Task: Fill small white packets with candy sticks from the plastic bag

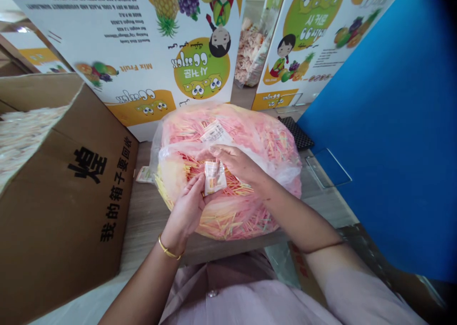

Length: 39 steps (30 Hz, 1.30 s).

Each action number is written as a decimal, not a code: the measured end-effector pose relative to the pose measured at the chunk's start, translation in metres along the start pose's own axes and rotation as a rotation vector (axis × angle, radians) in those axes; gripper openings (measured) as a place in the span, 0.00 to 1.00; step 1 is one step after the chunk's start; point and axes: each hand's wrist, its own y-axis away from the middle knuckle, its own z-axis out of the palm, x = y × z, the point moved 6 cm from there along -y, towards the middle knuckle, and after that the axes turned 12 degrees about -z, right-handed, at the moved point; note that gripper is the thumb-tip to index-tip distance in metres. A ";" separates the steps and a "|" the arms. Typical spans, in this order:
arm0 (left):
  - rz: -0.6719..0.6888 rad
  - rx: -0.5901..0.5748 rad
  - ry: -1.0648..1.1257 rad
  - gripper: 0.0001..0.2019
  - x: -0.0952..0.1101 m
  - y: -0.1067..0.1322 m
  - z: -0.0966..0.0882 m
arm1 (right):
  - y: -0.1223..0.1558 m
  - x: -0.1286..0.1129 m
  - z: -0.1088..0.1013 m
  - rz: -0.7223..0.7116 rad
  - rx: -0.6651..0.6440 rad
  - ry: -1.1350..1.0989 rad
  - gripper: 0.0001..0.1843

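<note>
My left hand [189, 203] pinches the left edge of a small printed plastic packet [215, 178], thumb in front. Just above and behind the packet is my right hand [233, 160], its fingers stretched to the left and slightly bent, with nothing visible in them. Whether it touches the packet's top edge I cannot tell. Below both hands lies a large clear plastic bag [285, 170], open in the middle and full of thin pink, yellow and greenish candy sticks [239, 187]. Another white printed packet [216, 132] rests on the bag's far side.
A brown cardboard box [67, 210] holding many packets stands at the left. White printed cartons [135, 53] line the back, with a clear bag [250, 48] between them. A blue panel [385, 125] rises at the right. A dark dotted object [296, 132] and a loose packet [144, 174] lie beside the bag.
</note>
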 end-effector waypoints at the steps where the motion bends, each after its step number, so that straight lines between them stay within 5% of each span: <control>1: -0.008 -0.025 -0.011 0.15 0.000 0.001 0.002 | 0.000 0.000 -0.003 -0.016 0.017 0.034 0.21; 7: -0.069 -0.007 -0.006 0.09 -0.003 0.002 0.000 | -0.001 0.007 -0.008 0.028 -0.087 -0.066 0.28; 13: -0.119 -0.036 0.034 0.10 -0.005 0.005 0.004 | 0.000 -0.008 -0.005 -0.048 -0.264 0.209 0.30; 18: -0.066 -0.029 -0.125 0.19 0.000 0.005 0.006 | 0.001 -0.007 -0.015 -0.068 -0.082 0.308 0.31; 22: -0.013 0.004 -0.154 0.20 0.004 0.003 0.002 | 0.004 -0.010 -0.004 -0.058 -0.316 0.276 0.35; 27: 0.007 -0.012 -0.180 0.20 0.002 0.002 0.004 | 0.001 -0.009 -0.024 -0.062 -0.019 0.299 0.36; 31: 0.085 0.003 -0.267 0.19 0.003 0.003 0.002 | 0.013 0.018 -0.001 0.065 -0.297 0.223 0.27; 35: 0.101 0.075 -0.345 0.21 0.004 0.006 -0.005 | 0.018 0.027 -0.001 0.066 -0.177 0.209 0.18; 39: 0.145 0.168 -0.335 0.24 0.009 0.010 -0.013 | -0.005 0.008 -0.044 -0.045 0.098 0.284 0.16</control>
